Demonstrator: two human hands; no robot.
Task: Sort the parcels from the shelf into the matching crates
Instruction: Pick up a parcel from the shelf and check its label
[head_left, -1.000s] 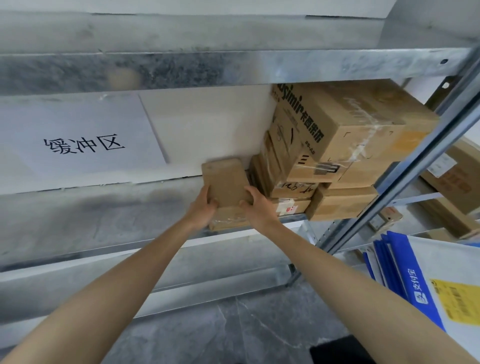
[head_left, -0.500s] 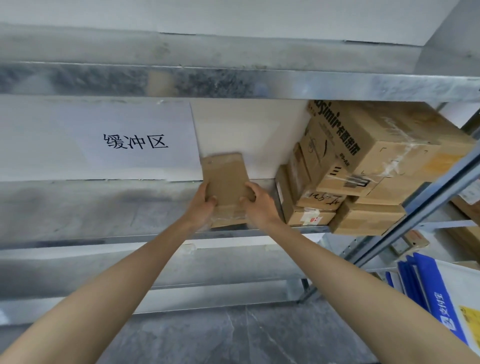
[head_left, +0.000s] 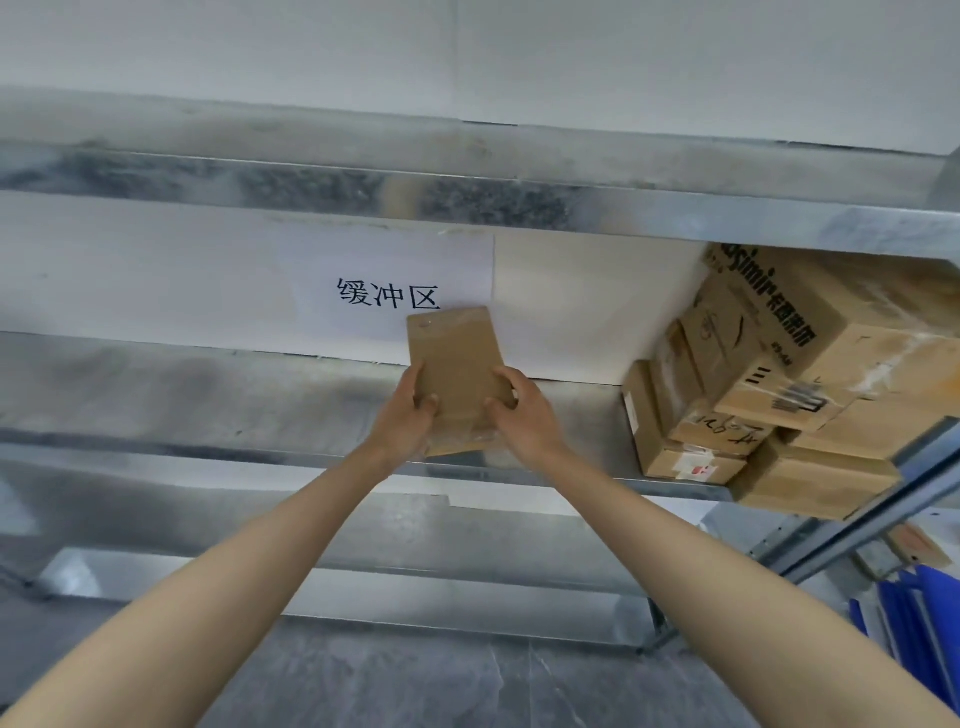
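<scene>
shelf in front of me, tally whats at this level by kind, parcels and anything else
flat cardboard parcel, gripped by left hand and right hand: 1
stacked cardboard boxes, as far as they can be told apart: 5
paper sign on the back wall: 1
total: 7

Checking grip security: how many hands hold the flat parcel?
2: left hand on the lower left edge of the flat parcel, right hand on its lower right edge.

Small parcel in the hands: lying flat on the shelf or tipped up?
Tipped up. The parcel has its top end over the sign; the left hand and right hand grip its lower sides.
</scene>
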